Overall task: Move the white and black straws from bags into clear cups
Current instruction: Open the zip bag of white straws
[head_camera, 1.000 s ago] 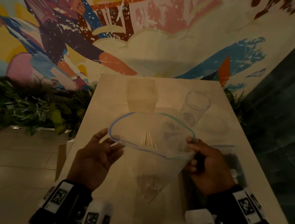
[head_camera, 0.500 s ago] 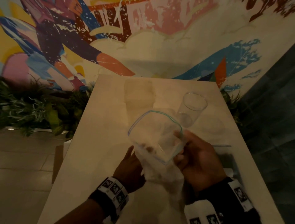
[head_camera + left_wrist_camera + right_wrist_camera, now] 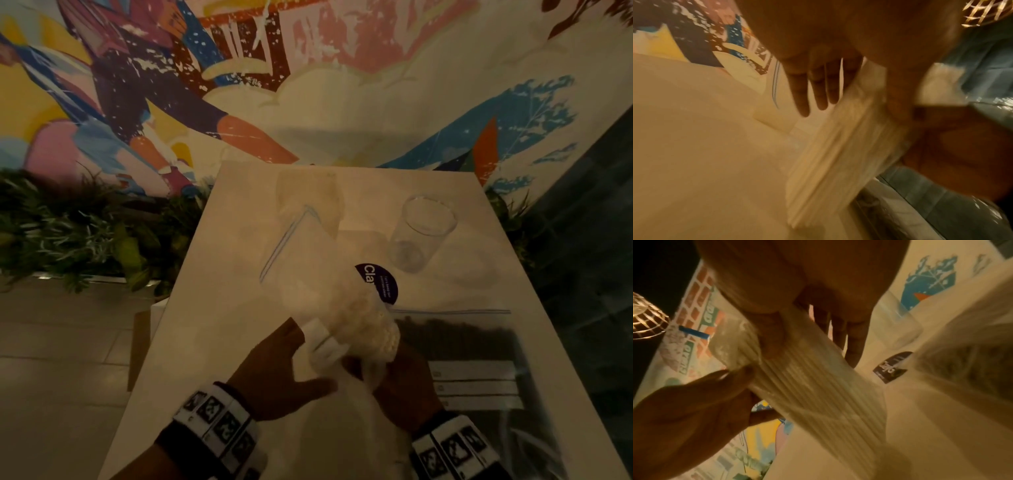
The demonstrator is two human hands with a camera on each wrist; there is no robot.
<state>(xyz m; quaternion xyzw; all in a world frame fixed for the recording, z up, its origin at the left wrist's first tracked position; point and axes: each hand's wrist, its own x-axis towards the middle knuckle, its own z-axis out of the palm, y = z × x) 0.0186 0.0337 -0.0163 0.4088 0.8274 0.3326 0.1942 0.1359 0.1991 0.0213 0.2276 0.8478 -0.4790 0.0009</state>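
Note:
A clear zip bag (image 3: pixel 308 260) holding white straws (image 3: pixel 359 325) lies tilted above the table, its mouth pointing away to the far left and a purple sticker (image 3: pixel 376 282) on its side. My left hand (image 3: pixel 284 366) holds the bag's bottom end between thumb and fingers. My right hand (image 3: pixel 407 380) is under it, the thumb (image 3: pixel 772 337) pinching the straw bundle (image 3: pixel 807 378) through the plastic. An empty clear cup (image 3: pixel 424 233) stands at the far right; a second cup (image 3: pixel 308 202) stands behind the bag. A bag of black straws (image 3: pixel 455 339) lies flat on the right.
The pale table (image 3: pixel 212 325) is narrow, with its left edge close to my left arm. Green plants (image 3: pixel 85 233) line the floor to the left, and a painted wall stands behind the table's far end.
The bag, earlier held upright with its mouth spread open toward me, now tips away to the far left. My left hand moved from the rim to the bottom end; my right hand shifted under the bundle.

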